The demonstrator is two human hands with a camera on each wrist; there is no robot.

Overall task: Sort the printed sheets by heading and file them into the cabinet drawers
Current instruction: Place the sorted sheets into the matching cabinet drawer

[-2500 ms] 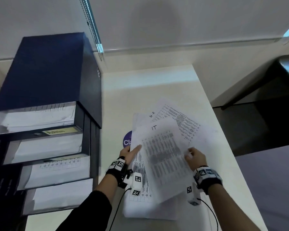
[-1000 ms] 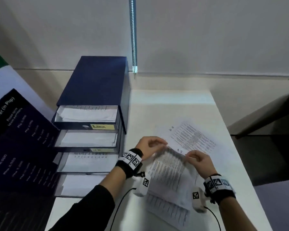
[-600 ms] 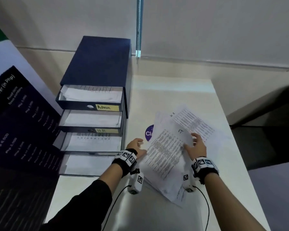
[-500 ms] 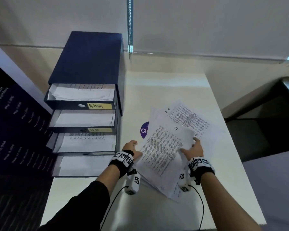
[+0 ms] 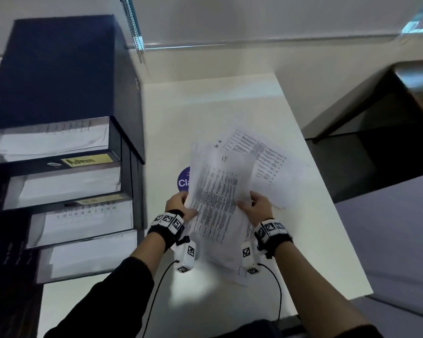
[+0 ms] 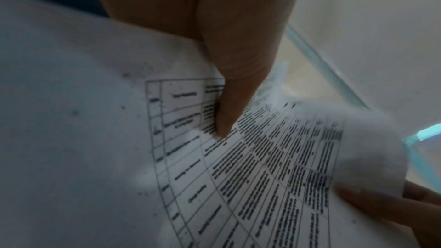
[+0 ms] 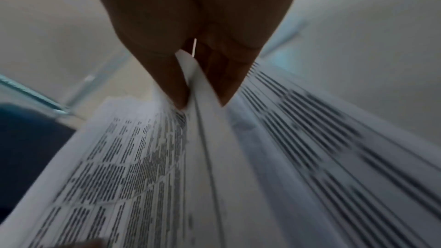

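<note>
Both grips are closed on paper: left hand (image 5: 181,206) pinches the left edge of the top sheet (image 5: 217,198), right hand (image 5: 258,208) pinches the right edge between thumb and fingers (image 7: 222,86). Versus half a second ago, the sheet is lifted off the stack (image 5: 261,162) on the counter (image 5: 230,98). Judged picked; filing into the cabinet (image 5: 59,142) drawers is pending, its heading blurred.

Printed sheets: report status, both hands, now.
Left hand and right hand both pinch the printed sheets above the table. Cabinet drawers open, unobstructed.
</note>
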